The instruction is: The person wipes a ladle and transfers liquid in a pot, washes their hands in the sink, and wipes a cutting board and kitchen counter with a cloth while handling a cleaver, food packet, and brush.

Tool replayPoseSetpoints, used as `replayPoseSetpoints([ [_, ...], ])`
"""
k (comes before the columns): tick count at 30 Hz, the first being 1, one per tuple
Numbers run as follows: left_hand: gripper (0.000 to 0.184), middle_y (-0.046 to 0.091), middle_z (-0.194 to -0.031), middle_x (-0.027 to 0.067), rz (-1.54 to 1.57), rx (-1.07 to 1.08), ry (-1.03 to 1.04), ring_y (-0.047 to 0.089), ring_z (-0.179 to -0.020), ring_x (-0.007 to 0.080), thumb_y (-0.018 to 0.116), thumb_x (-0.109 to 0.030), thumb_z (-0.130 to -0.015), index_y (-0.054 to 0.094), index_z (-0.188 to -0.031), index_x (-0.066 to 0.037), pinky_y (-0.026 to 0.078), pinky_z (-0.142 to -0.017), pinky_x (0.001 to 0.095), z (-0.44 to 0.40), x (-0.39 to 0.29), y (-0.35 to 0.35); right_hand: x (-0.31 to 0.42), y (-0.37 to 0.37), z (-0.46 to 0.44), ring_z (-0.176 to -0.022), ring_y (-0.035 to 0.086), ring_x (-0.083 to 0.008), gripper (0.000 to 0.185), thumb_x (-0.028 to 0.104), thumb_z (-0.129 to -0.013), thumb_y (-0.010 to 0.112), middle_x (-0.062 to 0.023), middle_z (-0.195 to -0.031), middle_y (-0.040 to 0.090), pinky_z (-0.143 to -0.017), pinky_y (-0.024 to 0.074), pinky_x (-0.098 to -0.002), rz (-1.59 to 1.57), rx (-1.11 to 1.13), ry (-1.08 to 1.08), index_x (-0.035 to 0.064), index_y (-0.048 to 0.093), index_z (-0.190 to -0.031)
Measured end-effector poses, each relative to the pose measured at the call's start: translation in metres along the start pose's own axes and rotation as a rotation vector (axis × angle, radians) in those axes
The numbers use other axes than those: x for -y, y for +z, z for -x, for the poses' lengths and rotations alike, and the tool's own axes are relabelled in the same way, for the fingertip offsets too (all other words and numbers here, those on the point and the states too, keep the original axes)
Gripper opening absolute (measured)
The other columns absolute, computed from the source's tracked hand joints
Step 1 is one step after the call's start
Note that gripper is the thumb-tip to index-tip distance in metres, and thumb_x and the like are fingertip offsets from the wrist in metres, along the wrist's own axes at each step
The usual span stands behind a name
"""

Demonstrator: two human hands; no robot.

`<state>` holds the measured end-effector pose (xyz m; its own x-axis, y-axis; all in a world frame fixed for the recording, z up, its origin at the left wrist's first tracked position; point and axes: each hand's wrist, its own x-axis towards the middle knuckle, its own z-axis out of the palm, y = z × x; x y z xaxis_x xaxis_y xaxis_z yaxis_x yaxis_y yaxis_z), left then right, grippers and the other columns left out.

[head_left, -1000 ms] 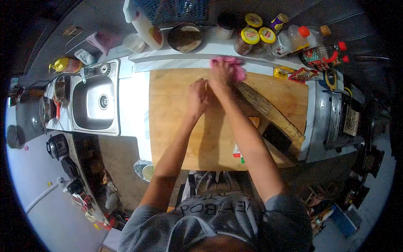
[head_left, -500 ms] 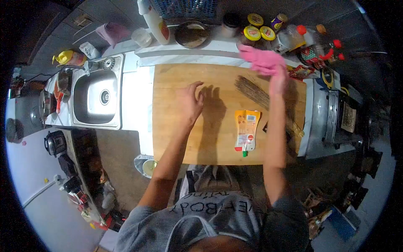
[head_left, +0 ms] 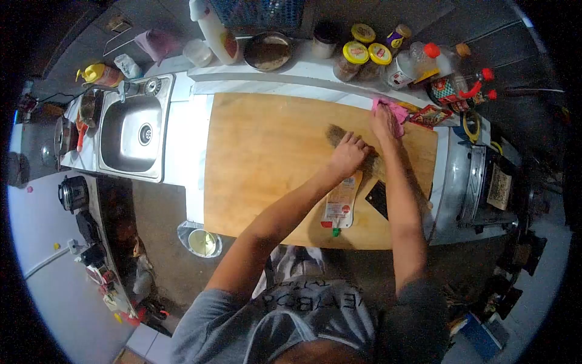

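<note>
My left hand [head_left: 351, 155] has its fingers curled over a long, brown, rough-textured strip [head_left: 335, 134] that lies slanted on the wooden board [head_left: 267, 164]. My right hand [head_left: 383, 126] is closed on a pink cloth [head_left: 397, 114] at the board's far right edge. Just below my left hand lies a white and orange pouch [head_left: 342, 203] with a green cap. Beside the pouch, a flat black object [head_left: 377, 199] is partly covered by my right forearm.
A steel sink [head_left: 130, 133] is on the left and a stove [head_left: 473, 182] on the right. Along the back ledge stand a frying pan [head_left: 268, 51], a white spray bottle [head_left: 215, 36], yellow-lidded jars [head_left: 351, 60] and several bottles. A small bowl [head_left: 202, 242] sits near the board's lower left corner.
My left hand has moved right across the board onto the brown strip. My right hand has brought the pink cloth down to the board's back right edge.
</note>
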<state>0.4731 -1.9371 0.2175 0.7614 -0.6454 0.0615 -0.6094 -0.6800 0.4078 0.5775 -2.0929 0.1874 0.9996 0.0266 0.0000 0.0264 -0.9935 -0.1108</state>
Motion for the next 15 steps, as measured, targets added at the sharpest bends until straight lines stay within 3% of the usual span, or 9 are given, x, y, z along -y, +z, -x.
replayPoseSetpoints([
  [3, 0.037, 0.055, -0.110, 0.0116, 0.051, -0.061, -0.021, 0.047, -0.111, 0.0273, 0.057, -0.019, -0.074, 0.057, -0.110, -0.010, 0.026, -0.105, 0.0447, 0.007, -0.004, 0.007, -0.001, 0.000, -0.002, -0.091, 0.056, -0.0387, 0.026, 0.019, -0.083, 0.049, -0.0245, -0.096, 0.058, -0.078, 0.0445, -0.0471, -0.057, -0.083, -0.133, -0.0008, 0.056, -0.099],
  [5, 0.038, 0.055, -0.110, 0.0116, 0.081, -0.176, -0.005, 0.047, -0.111, 0.0276, 0.059, -0.019, -0.073, 0.057, -0.110, -0.010, 0.027, -0.104, 0.0448, 0.013, -0.004, 0.003, 0.017, 0.001, -0.009, -0.089, 0.056, -0.0393, 0.024, 0.016, -0.082, 0.051, -0.0245, -0.091, 0.059, -0.076, 0.0451, -0.0467, -0.094, 0.016, 0.003, -0.0022, 0.055, -0.096],
  [6, 0.039, 0.055, -0.110, 0.0116, 0.116, -0.281, 0.013, 0.047, -0.111, 0.0279, 0.060, -0.018, -0.072, 0.057, -0.110, -0.010, 0.028, -0.103, 0.0450, 0.020, -0.005, 0.002, 0.025, -0.001, -0.006, -0.087, 0.055, -0.0408, 0.020, 0.014, -0.081, 0.051, -0.0257, -0.088, 0.058, -0.075, 0.0454, -0.0464, -0.042, -0.047, -0.074, -0.0002, 0.055, -0.095],
  [10, 0.040, 0.054, -0.113, 0.0123, 0.210, -0.348, -0.009, 0.046, -0.111, 0.0301, 0.061, -0.015, -0.073, 0.056, -0.112, -0.009, 0.031, -0.100, 0.0446, 0.040, -0.004, -0.019, 0.052, 0.023, -0.009, -0.092, 0.054, -0.0373, 0.024, 0.010, -0.079, 0.050, -0.0200, -0.094, 0.059, -0.079, 0.0439, -0.0452, -0.107, -0.173, -0.365, 0.0006, 0.052, -0.101],
  [13, 0.038, 0.054, -0.114, 0.0137, 0.322, -0.221, -0.105, 0.046, -0.110, 0.0331, 0.060, -0.010, -0.073, 0.055, -0.111, -0.006, 0.035, -0.097, 0.0441, 0.073, 0.003, -0.039, 0.032, -0.011, -0.002, -0.092, 0.055, -0.0352, 0.023, 0.020, -0.080, 0.055, -0.0202, -0.096, 0.059, -0.082, 0.0443, -0.0417, -0.197, -0.067, -0.312, 0.0015, 0.057, -0.095],
  [15, 0.041, 0.055, -0.104, 0.0145, 0.501, -0.370, -0.065, 0.047, -0.103, 0.0334, 0.058, 0.002, -0.065, 0.056, -0.105, -0.005, 0.038, -0.092, 0.0429, 0.097, 0.019, -0.050, 0.008, -0.005, 0.004, -0.106, 0.047, -0.0359, 0.024, 0.012, -0.079, 0.057, -0.0197, -0.109, 0.053, -0.091, 0.0385, -0.0422, -0.300, -0.229, -0.125, 0.0040, 0.056, -0.101],
])
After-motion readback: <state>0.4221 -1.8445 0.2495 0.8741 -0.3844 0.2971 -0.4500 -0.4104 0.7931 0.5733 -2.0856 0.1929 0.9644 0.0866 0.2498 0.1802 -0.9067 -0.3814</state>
